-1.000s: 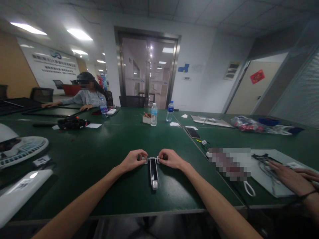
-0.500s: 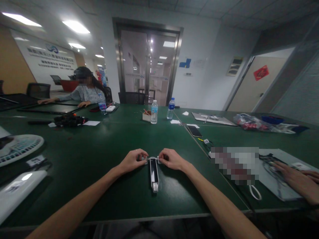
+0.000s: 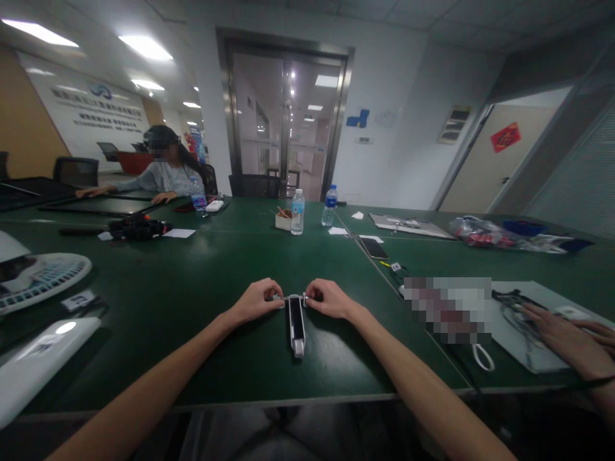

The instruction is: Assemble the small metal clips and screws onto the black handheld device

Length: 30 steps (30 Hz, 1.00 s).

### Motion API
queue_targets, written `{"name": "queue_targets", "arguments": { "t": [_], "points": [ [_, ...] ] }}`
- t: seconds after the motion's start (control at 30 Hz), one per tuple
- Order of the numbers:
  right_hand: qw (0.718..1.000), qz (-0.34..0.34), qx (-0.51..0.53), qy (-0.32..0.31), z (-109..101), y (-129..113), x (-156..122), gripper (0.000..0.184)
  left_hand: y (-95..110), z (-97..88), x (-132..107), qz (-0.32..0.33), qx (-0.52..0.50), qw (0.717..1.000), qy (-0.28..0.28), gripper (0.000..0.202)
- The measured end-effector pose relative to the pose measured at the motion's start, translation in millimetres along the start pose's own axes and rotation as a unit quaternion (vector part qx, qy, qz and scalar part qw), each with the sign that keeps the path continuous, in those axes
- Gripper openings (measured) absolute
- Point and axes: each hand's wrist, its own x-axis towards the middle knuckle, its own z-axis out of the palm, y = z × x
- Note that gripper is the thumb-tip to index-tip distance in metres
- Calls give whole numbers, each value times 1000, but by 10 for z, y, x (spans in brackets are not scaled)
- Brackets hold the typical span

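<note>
One narrow white-framed device (image 3: pixel 297 325), lower centre of frame, on green table (image 3: pixel 192 282). Left hand (image 3: pixel 257 300) and right hand (image 3: pixel 331 299): apart, each pinching a pale side tab (image 3: pixel 305 300) at its far end. Advisable: even, level pressure.

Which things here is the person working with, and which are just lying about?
In use:
- white-framed device
- left hand and right hand, at either side of its far end

Seemingly just lying about:
- blue-capped bottle
- small box
- dark phone-like slab
- clear plastic bag
</note>
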Motion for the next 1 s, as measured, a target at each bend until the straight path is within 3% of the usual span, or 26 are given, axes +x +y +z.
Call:
{"name": "queue_targets", "arguments": {
  "t": [0.77, 1.0],
  "points": [
    [999, -18, -35, -15, -17, -44, -4, 5, -51, 26, 12, -23, -4, 999, -24, 22],
    [999, -16, -26, -19, -23, -36, -3, 5, -29, 35, 3, 0, 18, 1000, -16, 24]
  ]
}}
